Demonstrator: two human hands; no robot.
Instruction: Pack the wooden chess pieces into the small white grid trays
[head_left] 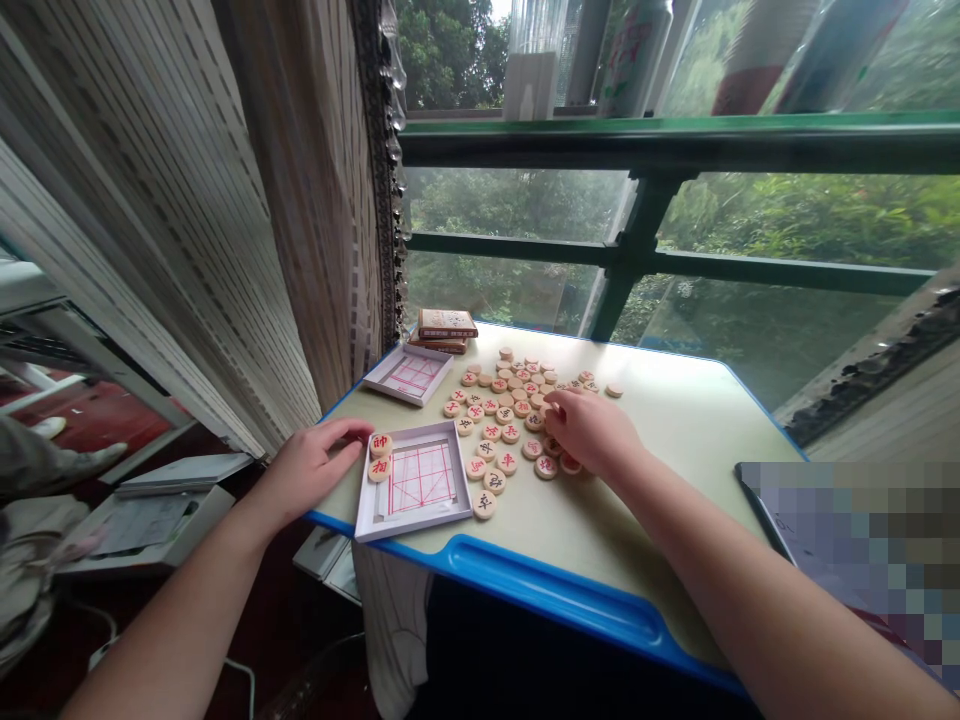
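Note:
A cream table with a blue rim (540, 590) carries many round wooden chess pieces (510, 400) with red and black characters. A shallow white box tray (415, 480) sits at the near left; two red-marked pieces (379, 456) lie in its left side. My left hand (311, 465) rests at the tray's left edge, fingers curled against it and close to those two pieces. My right hand (589, 432) lies palm down over the near right part of the scattered pieces, fingers bent onto them; what they grip is hidden.
A second white tray (409, 374) lies further back on the left, with a brown box (447, 326) behind it. A woven blind (225, 250) hangs at left, a green-framed window (675, 140) behind. A blurred flat object (847, 540) sits at right.

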